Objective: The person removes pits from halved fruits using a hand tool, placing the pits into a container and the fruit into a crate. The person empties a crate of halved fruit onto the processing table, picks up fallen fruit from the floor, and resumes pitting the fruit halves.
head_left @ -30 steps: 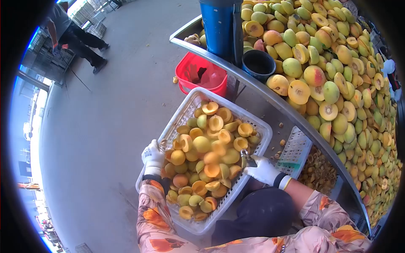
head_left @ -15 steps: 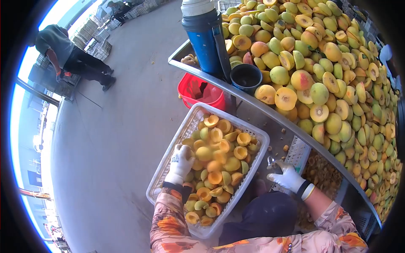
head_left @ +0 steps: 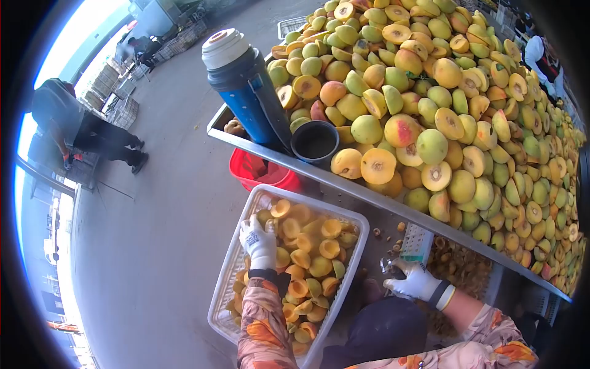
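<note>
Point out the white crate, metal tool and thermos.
White crate (head_left: 350,269): head view, right-hand rim.
Metal tool (head_left: 386,265): head view, shiny end beyond the glove.
Thermos (head_left: 249,97): head view, middle of its body.

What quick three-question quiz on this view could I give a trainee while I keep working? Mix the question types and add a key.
1. Multiple choice: where is the left hand?
A) on the red bucket
B) over the halved fruit in the white basket
C) flat on the floor

2. True or false: the blue flask stands inside the white basket.

3. Short answer: what does the right hand hold?

Key:
1. B
2. False; it stands at a corner of the metal table.
3. A metal tool; its exact type is too small to tell.
</note>
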The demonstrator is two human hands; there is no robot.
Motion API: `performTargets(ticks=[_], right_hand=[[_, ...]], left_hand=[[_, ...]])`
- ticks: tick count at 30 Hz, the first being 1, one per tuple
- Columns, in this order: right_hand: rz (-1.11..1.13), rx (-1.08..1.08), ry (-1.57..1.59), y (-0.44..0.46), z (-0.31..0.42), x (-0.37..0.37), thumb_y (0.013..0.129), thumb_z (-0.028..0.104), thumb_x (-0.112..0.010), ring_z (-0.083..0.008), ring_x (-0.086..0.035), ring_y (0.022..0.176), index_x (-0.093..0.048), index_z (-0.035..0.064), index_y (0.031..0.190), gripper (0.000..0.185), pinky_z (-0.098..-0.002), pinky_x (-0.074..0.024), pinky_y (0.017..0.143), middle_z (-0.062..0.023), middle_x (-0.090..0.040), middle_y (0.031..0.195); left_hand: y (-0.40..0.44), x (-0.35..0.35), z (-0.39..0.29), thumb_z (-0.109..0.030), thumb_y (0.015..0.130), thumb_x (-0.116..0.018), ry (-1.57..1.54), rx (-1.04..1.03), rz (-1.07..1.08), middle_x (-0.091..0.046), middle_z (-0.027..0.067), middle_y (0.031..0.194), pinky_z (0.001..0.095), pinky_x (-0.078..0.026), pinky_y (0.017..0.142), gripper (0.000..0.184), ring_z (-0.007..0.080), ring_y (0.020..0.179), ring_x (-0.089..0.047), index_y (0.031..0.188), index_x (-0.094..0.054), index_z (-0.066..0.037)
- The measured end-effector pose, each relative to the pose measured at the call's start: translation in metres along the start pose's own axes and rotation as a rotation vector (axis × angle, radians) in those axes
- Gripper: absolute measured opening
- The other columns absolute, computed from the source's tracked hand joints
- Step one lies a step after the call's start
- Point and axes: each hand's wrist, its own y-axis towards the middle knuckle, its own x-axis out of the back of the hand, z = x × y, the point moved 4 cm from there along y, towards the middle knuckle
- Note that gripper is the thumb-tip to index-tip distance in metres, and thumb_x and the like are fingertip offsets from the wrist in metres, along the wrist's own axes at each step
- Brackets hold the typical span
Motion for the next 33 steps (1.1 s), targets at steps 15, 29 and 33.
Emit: performTargets(ticks=[15,29,33], right_hand=[[-0.107,0.044,0.031,-0.016,-0.028,0.020,0.087,0.034,-0.074,-0.0303,-0.068,0.094,-0.064,0.0056,0.124,0.048,-0.0401,-0.0520,0.088,-0.0175,-0.071,0.102],[-0.163,0.009,-0.128,-0.023,-0.046,0.021,0.084,0.033,-0.077,-0.0343,-0.073,0.090,-0.066,0.0075,0.124,0.048,-0.0412,-0.0564,0.084,-0.0191,-0.073,0.097],[-0.172,0.055,-0.092,-0.026,-0.048,0.018,0.084,0.032,-0.076,-0.0343,-0.073,0.091,-0.066,0.0065,0.123,0.047,-0.0413,-0.0566,0.084,-0.0199,-0.073,0.097]], left_hand=[[0.039,0.012,-0.021,-0.025,0.086,-0.066,-0.084,-0.162,0.270,-0.061,0.0184,0.134,0.0474,-0.047,0.102,0.045,0.0363,0.122,-0.060,0.129,-0.065,-0.012],[0.056,-0.013,-0.021,-0.023,0.090,-0.065,0.177,-0.270,0.022,-0.063,0.0192,0.122,0.0467,-0.051,0.093,0.049,0.0368,0.109,-0.064,0.134,-0.057,-0.001],[0.023,-0.040,-0.027,-0.026,0.090,-0.064,0.203,-0.314,-0.053,-0.056,0.0253,0.141,0.0471,-0.044,0.106,0.059,0.0405,0.123,-0.057,0.140,-0.055,0.004]])
